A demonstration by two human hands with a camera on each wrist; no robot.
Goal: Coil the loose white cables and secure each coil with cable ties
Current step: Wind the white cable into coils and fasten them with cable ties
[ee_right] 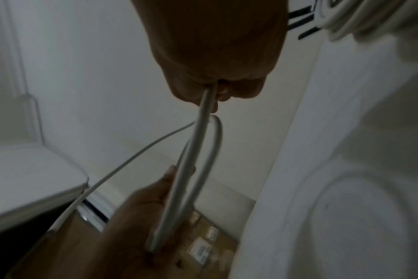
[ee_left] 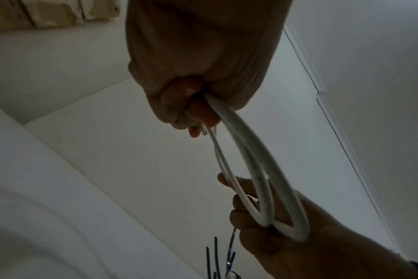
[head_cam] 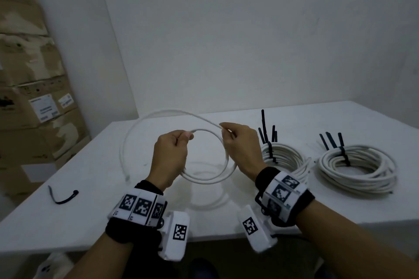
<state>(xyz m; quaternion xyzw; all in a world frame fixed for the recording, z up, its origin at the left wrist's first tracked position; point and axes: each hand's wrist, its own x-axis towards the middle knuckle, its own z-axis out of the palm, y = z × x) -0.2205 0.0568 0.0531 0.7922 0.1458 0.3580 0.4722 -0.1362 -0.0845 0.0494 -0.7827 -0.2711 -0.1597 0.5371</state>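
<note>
We grip the white cable [head_cam: 226,158] coil w/ left hand [head_cam: 170,154]; right hand [head_cam: 240,149] pinches the free run. It's light, springy, prob. wants to uncoil, so we'd hold where loops overlap.

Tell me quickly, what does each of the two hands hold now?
Left hand: grips the white cable loops.
Right hand: pinches the same cable.

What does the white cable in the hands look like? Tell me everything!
The thin, round white cable looks like smooth plastic. It hangs above the white table in a few round loops. The left hand grips the loops; the right hand pinches the strand. Its loose tail arcs left, its tip near the table.
</note>
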